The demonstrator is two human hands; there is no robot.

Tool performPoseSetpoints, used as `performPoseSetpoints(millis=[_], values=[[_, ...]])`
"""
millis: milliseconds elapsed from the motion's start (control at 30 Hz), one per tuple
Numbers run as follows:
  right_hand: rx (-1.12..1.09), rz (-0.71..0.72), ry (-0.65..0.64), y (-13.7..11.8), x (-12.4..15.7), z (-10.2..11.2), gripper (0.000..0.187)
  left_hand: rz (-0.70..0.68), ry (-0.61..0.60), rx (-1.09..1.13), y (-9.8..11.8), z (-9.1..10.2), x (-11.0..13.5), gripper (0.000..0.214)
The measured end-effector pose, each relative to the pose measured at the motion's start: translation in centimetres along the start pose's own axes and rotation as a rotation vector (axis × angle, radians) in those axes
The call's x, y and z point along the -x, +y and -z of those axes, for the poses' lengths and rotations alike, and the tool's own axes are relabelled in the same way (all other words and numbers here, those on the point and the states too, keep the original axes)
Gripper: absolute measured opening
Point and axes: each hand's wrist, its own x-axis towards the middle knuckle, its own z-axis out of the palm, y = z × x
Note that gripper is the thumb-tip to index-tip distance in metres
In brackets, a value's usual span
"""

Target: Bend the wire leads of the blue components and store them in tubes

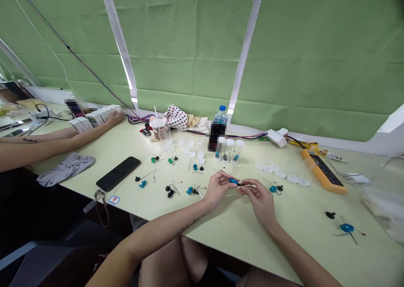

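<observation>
My left hand [218, 187] is closed on a small blue plastic part [232, 181], pinched between thumb and fingers above the table. My right hand [257, 196] pinches a small black piece [240, 184] against the blue part's right end; whether the two are joined I cannot tell. Around my hands lie sets of similar parts with thin bent metal rods: a blue part [273, 189] to the right, another blue part [190, 190] to the left, and a larger blue one [346, 227] at the far right beside a black disc [330, 215].
Clear tubes [235, 152] holding parts stand behind my hands, with white caps [293, 178] to their right. A phone [118, 173] and grey cloth [66, 169] lie left. An orange power strip [325, 171] lies right; a drink cup [160, 129] stands behind. A co-worker's arm [78, 140] reaches in.
</observation>
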Motion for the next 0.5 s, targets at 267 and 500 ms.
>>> performPoseSetpoints(millis=[267,500], values=[[0.151,0.162,-0.016,-0.23,0.08,-0.13,0.022,-0.040,0.014,-0.003,0.23,-0.16,0.03,0.030],[0.098,0.066,-0.010,-0.15,0.05,-0.12,0.027,-0.032,0.000,0.011,0.19,-0.22,0.22,0.030]])
